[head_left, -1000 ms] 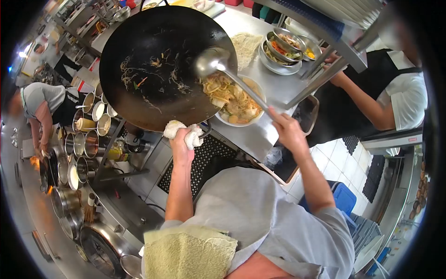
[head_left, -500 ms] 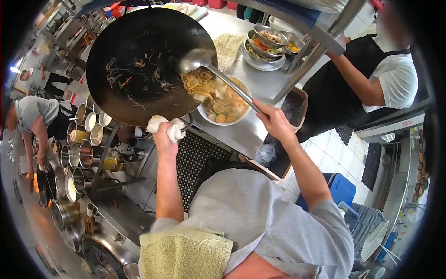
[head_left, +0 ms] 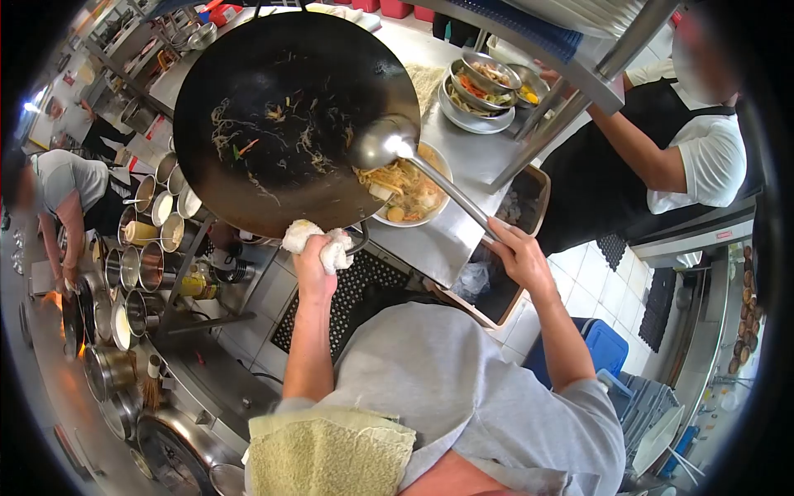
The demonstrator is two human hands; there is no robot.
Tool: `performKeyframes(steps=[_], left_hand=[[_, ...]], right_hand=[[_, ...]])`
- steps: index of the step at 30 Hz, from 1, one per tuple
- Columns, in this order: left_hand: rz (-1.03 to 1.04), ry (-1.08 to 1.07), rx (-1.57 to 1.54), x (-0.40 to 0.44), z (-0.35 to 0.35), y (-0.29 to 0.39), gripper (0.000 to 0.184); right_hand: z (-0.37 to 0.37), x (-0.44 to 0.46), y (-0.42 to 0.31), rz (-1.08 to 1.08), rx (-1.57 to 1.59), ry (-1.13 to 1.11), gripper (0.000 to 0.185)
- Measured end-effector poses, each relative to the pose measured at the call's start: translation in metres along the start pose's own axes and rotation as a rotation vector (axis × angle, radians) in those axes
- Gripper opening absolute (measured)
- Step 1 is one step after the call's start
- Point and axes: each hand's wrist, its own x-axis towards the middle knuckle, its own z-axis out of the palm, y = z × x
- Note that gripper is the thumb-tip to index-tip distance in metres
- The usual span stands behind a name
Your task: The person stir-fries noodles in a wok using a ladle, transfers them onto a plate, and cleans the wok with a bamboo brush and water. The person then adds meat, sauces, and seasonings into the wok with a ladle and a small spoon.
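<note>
Wok [head_left: 285, 107], black, round, tilted, lip over white noodle-filled bowl [head_left: 407, 224] on steel table [head_left: 447, 248]. Left fingers [head_left: 314, 245] clench folded white cloth [head_left: 336, 253] at wok's edge, likely heat guard; right fingers [head_left: 509, 236] grasp long steel ladle [head_left: 385, 150].

Head view looks down and forward from person's head, over grey cloth shirt [head_left: 422, 355]. Big round black metal wok [head_left: 281, 107] close, whole round in sight.
</note>
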Motion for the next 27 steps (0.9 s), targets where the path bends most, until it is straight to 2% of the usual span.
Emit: performKeyframes(steps=[1, 4, 7, 10, 15, 17, 20, 24, 27], left_hand=[[-0.001, 0.001, -0.002, 0.004, -0.003, -0.003, 0.013], [0.034, -0.014, -0.003, 0.012, -0.003, -0.005, 0.011], [0.044, -0.012, 0.022, 0.02, 0.007, -0.007, 0.009], [0.125, -0.036, -0.001, 0.033, 0.007, -0.015, 0.01], [0.121, -0.029, 0.059, 0.045, -0.01, -0.019, 0.012], [0.109, -0.024, 0.071, 0.043, -0.009, -0.02, 0.011], [0.105, -0.015, 0.053, 0.036, -0.01, -0.023, 0.01], [0.098, -0.018, 0.015, 0.026, -0.005, -0.019, 0.014], [0.096, 0.011, -0.03, 0.025, -0.003, -0.019, 0.014]], right_hand=[[-0.002, -0.007, 0.005, -0.097, -0.039, 0.049, 0.045], [-0.012, -0.039, 0.001, 0.078, -0.09, -0.038, 0.046], [-0.015, -0.06, 0.003, 0.144, -0.094, -0.039, 0.05], [-0.015, -0.074, 0.004, 0.172, -0.095, -0.049, 0.051], [-0.008, -0.082, 0.007, 0.189, 0.036, -0.031, 0.048], [0.013, -0.071, 0.013, 0.188, 0.146, 0.009, 0.047], [0.043, -0.008, -0.025, 0.291, 0.255, -0.031, 0.045], [0.095, 0.053, -0.046, 0.193, 0.349, 0.004, 0.043], [0.102, 0.069, -0.051, 0.165, 0.306, -0.037, 0.044]])
